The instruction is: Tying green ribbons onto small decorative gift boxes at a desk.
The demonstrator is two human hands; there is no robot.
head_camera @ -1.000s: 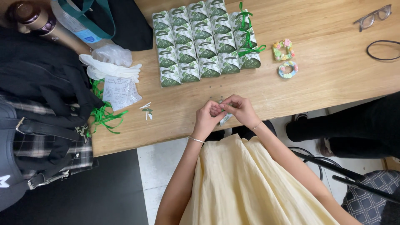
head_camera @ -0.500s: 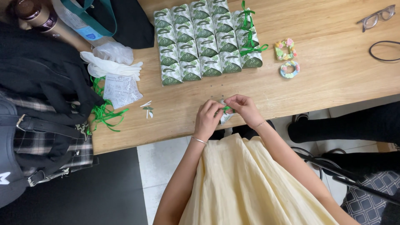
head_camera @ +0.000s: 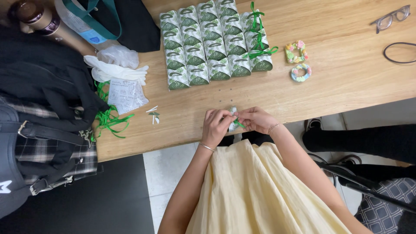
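My left hand (head_camera: pixel 215 127) and my right hand (head_camera: pixel 255 119) meet at the near edge of the wooden table (head_camera: pixel 338 86). Together they pinch a small green-and-white favour box (head_camera: pixel 233 120) with a green ribbon across it; my fingers hide most of the box. Farther back on the table, several matching favour boxes (head_camera: pixel 208 45) stand in tight rows. The ones at the right end of the rows carry tied green ribbon bows (head_camera: pixel 258 41).
Loose green ribbons (head_camera: pixel 108 119) and white paper packets (head_camera: pixel 125 93) lie at the left beside dark bags (head_camera: pixel 39 95) and a brown bottle (head_camera: pixel 37 17). Two pastel ring ornaments (head_camera: pixel 298 60), glasses (head_camera: pixel 392 17) and a black cable (head_camera: pixel 401 52) lie at the right. Small scraps (head_camera: pixel 153 115) lie left of my hands.
Both hands have stayed at the table's edge on the small box. The fingers have shifted slightly around the ribbon.
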